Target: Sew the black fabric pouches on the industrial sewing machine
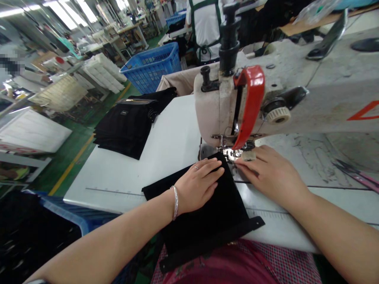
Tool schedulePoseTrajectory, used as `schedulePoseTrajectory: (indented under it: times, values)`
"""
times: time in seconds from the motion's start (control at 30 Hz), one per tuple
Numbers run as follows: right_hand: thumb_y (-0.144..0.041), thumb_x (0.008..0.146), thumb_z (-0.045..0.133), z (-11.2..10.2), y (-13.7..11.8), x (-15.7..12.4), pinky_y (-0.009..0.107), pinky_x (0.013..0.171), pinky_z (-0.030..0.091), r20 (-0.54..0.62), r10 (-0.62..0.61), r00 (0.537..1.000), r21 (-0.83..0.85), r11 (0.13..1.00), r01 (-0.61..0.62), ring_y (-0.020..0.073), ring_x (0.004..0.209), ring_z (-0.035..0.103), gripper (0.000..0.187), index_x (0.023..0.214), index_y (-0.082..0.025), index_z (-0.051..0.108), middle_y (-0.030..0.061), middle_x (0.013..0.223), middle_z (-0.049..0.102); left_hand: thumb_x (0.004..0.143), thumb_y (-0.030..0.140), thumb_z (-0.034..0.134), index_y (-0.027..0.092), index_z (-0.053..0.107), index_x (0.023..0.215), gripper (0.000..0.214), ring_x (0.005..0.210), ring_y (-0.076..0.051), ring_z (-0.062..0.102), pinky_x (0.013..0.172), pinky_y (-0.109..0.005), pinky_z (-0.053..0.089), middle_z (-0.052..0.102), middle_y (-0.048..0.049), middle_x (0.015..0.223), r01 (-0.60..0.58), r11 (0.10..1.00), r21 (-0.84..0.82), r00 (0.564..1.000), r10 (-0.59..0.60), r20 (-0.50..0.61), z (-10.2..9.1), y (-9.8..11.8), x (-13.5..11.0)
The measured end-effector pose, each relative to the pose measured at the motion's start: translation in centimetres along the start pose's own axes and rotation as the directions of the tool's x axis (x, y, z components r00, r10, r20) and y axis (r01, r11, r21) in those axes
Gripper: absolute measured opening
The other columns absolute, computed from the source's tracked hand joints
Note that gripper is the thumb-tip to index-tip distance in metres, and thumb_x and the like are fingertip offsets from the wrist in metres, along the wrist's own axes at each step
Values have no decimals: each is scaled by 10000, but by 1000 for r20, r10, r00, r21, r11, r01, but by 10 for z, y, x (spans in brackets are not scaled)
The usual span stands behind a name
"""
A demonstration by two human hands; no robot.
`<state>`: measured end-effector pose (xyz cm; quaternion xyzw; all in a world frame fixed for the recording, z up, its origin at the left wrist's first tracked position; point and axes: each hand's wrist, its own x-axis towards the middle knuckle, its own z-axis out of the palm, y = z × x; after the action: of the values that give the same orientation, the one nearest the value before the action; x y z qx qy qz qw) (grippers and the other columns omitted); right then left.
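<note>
The left hand (pixel 198 183) wears a thin ring (pixel 196 168) and a silver bangle (pixel 175 202) at its wrist — the forearms are bare, and the garment (pixel 237 264) is red and checked.

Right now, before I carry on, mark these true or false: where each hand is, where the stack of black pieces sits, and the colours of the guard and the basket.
1. The left hand lies flat on the black fabric piece. True.
2. The right hand rests in the person's lap. False: its fingers lie at the fabric's edge, close under the head of the sewing machine.
3. The stack of black pieces sits on the far left of the table. True.
4. The guard on the machine's head is blue. False: it is red.
5. The basket beyond the table is blue. True.
</note>
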<state>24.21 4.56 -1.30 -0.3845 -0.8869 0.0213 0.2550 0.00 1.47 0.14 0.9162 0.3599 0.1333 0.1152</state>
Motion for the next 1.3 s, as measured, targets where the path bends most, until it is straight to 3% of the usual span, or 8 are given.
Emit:
schedulePoseTrajectory:
  times: [0.13,0.23,0.37,0.5,0.63,0.8,0.9,1.3]
  values:
    - [-150,931,502,-1,-6,-7,332,742,461,107,-130,986,104,987,119,206,878,575,251,1129,-197,649,63,982,641,940,185,462,117,471,1329,396,1379,-233,351,1161,-468,352,468,-137,1402,-116,992,-40,993,117,10,-3,-18,3]
    - [-149,930,503,0,-8,-6,332,762,462,120,-108,987,140,986,91,202,891,584,271,1159,-192,641,59,980,644,933,181,464,129,469,1339,409,1370,-227,367,1155,-468,358,474,-138,1399,-174,983,-65,984,175,16,-9,-35,8]
    - [-154,917,498,-5,-8,-2,332,780,454,154,-89,984,296,954,40,196,899,581,216,1021,-196,682,54,940,638,946,176,445,152,469,1346,402,1364,-210,373,1169,-449,331,465,-113,1413,-170,983,-66,982,174,67,-18,-44,14]
    - [-113,873,510,-11,-8,-2,305,708,417,239,-203,950,433,898,83,168,835,569,267,1016,-246,691,35,920,614,966,136,399,193,444,1368,408,1280,-198,446,1109,-408,391,507,-80,1359,-108,994,29,978,101,182,-30,-24,16]
    - [-91,791,558,-13,-13,-3,300,677,375,288,-299,910,483,865,132,154,784,563,284,946,-275,709,7,857,616,935,128,448,283,460,1353,446,1080,-232,529,931,-389,488,531,-82,1210,-161,972,171,956,111,271,-32,2,19]
    - [-81,750,568,-16,-18,-2,325,727,356,337,-324,884,516,849,115,155,763,547,206,771,-248,686,-23,711,608,935,147,477,197,592,1089,199,1005,-221,566,876,-344,517,544,-98,1133,-115,954,278,983,70,167,-32,12,21]
    - [-106,743,584,-16,-19,-3,336,713,333,350,-325,879,503,856,116,161,730,516,161,620,-207,597,-25,650,591,933,97,435,137,548,1134,234,1114,-219,563,942,-335,513,553,-123,1243,-122,948,293,991,99,94,-36,14,20]
    - [-110,698,594,-14,-20,-5,345,702,318,324,-344,881,517,845,140,155,711,503,171,566,-192,522,-32,633,590,977,160,357,101,601,1022,255,1116,-254,599,910,-374,549,628,-162,1107,-241,900,363,965,181,191,-18,27,27]
